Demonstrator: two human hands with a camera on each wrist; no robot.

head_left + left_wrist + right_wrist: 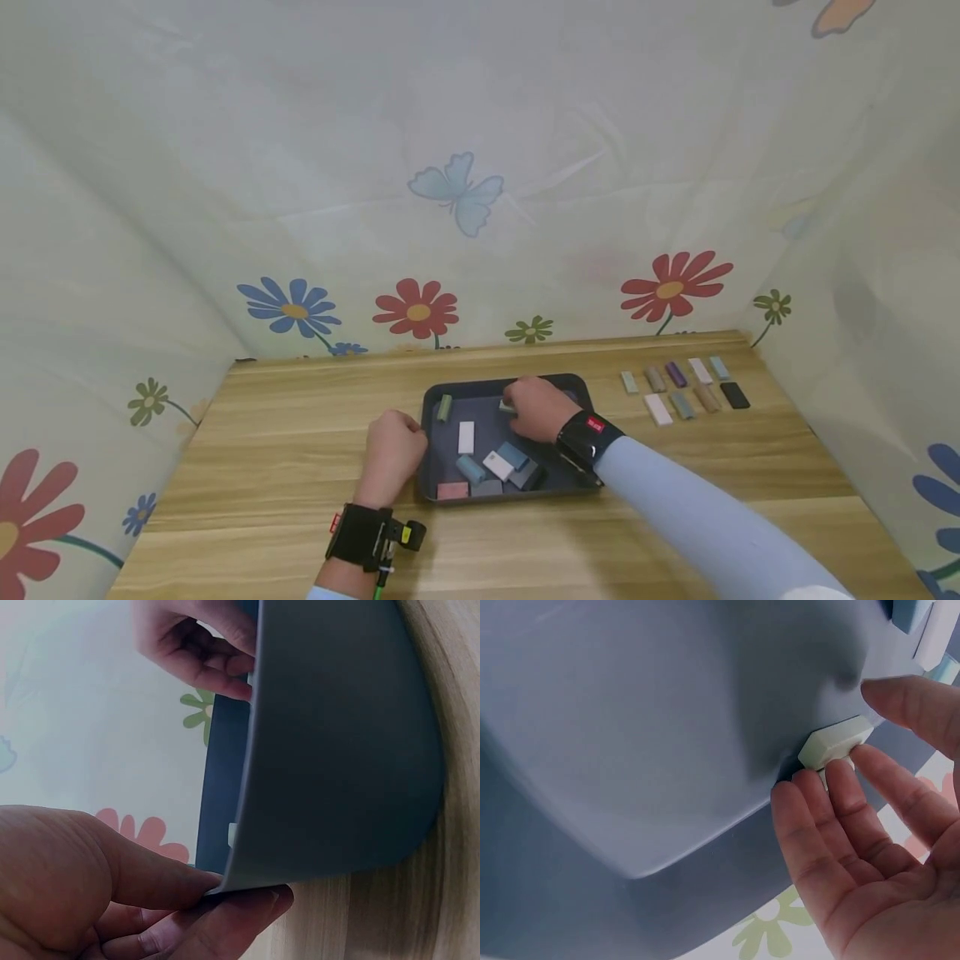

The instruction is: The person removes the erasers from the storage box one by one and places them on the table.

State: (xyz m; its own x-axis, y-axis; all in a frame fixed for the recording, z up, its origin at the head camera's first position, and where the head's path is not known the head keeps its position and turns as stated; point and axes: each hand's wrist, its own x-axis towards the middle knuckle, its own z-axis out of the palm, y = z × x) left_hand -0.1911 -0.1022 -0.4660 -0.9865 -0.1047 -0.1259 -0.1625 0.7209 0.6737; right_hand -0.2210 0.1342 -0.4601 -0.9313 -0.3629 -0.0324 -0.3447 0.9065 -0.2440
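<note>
My left hand (393, 450) pinches the rim of a dark blue-grey tray (487, 414) at its left side, thumb inside and fingers beneath in the left wrist view. Over the tray's far part, my right hand (543, 408) touches a pale green block (836, 742) with its fingertips. The thumb stands apart from that block. A green block (444, 408) lies at the far left of the tray, and a white block (466, 437) lies nearer. Toward the front are a pink block (452, 491), a blue rounded block (471, 469) and several overlapping white, blue and grey ones.
Right of the tray, two rows of small blocks lie on the wooden table (300, 433), among them a purple block (677, 374) and a black block (735, 395). A flower-printed curtain (480, 267) borders the table at the back and sides.
</note>
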